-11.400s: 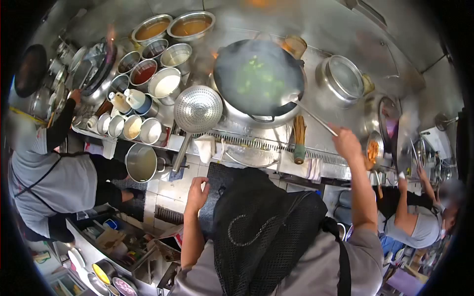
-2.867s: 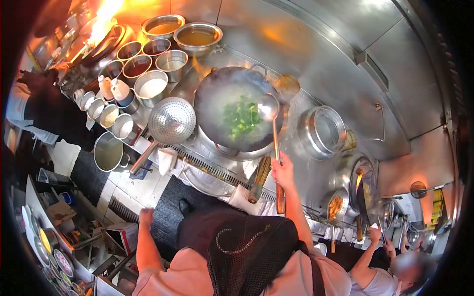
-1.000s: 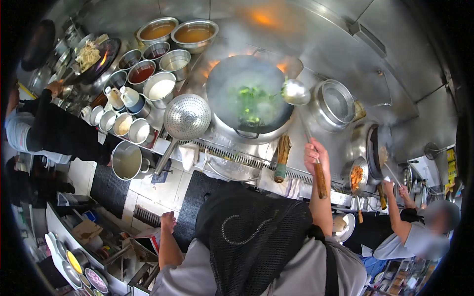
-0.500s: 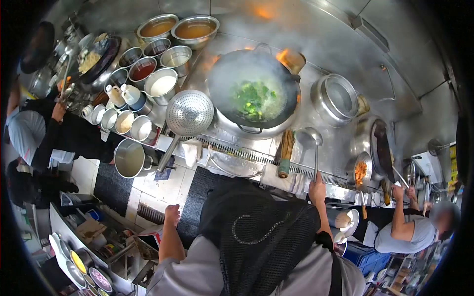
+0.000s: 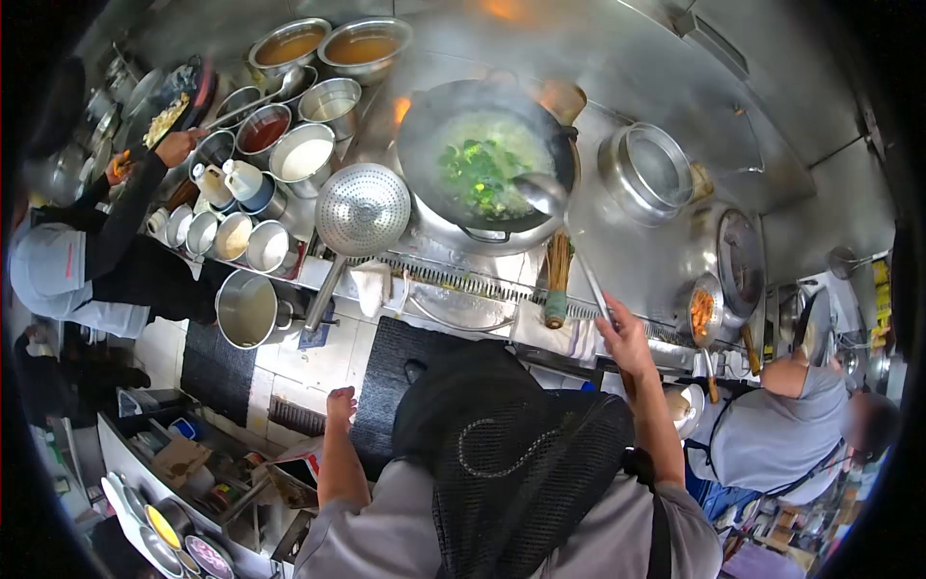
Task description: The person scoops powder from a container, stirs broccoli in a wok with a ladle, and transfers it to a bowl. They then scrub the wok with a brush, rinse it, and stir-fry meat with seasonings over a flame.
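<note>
My right hand (image 5: 624, 336) grips the long handle of a metal ladle (image 5: 540, 194), whose bowl is inside the large wok (image 5: 424, 130) at its right side. Green vegetables (image 5: 477, 166) lie in steaming liquid there. My left hand (image 5: 340, 403) hangs low over the floor, away from the stove; it holds nothing that I can see, and its fingers are too small to read clearly. A bundled bamboo brush (image 5: 558, 275) lies between the wok and my right hand. Left of the wok rests a perforated strainer (image 5: 363, 209).
Metal pots of sauces and powders (image 5: 302, 154) crowd the left counter. A co-worker (image 5: 58, 261) at the left reaches over them with a ladle. Another co-worker (image 5: 791, 425) stands at the right. Stacked metal pots (image 5: 644, 174) stand right of the wok; a large pot (image 5: 248, 309) is at the counter's edge.
My right hand has swung the ladle from the counter into the wok. The left co-worker's arm now stretches toward the sauce pots. The right co-worker has turned and another wok there has shifted.
</note>
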Demonstrator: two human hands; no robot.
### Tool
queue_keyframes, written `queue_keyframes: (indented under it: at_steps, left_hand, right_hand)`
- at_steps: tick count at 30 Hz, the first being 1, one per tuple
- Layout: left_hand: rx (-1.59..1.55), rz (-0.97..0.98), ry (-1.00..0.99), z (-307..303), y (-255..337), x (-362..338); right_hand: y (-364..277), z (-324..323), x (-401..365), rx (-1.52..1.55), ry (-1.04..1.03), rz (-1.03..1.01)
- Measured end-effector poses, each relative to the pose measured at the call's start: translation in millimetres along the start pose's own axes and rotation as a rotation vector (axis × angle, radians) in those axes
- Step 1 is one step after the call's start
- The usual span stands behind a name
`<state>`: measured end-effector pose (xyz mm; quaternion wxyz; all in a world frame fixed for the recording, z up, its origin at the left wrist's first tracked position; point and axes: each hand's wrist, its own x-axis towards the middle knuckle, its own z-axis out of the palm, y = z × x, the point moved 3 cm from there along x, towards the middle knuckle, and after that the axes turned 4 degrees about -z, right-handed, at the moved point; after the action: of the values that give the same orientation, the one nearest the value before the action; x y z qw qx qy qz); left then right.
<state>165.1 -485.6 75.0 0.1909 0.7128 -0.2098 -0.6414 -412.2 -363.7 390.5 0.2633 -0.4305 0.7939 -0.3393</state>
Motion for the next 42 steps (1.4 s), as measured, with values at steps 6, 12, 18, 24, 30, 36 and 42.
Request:
queue_keyframes:
  at_steps: [6, 12, 18, 24, 30, 36, 42]
  left_hand:
    - [-0.015, -0.07, 0.015, -18, -41, -7]
    - [0.002, -0.124, 0.021, -38, -76, -32]
    - [-0.196, -0.186, 0.143, -38, -105, -33]
    - [-0.115, -0.102, 0.074, -32, -86, -24]
    - [0.015, -0.145, 0.064, -36, -57, -36]
    - [0.172, -0.04, -0.061, -32, -51, -10]
    - [-0.098, -0.024, 0.006, -1, -8, -33]
  right_hand:
    - [10, 41, 42, -0.126, -0.072, -0.157]
    - [-16, 59, 70, -0.057, -0.092, -0.085]
    - [-15, 77, 86, 0.399, -0.205, 0.079]
    - [-11, 89, 88, 1.266, -0.392, 0.417]
    - [-33, 73, 71, 1.544, -0.398, 0.421]
    - [-44, 49, 77, 0.799, -0.166, 0.254]
    - [-35, 47, 85, 0.832, -0.116, 0.311]
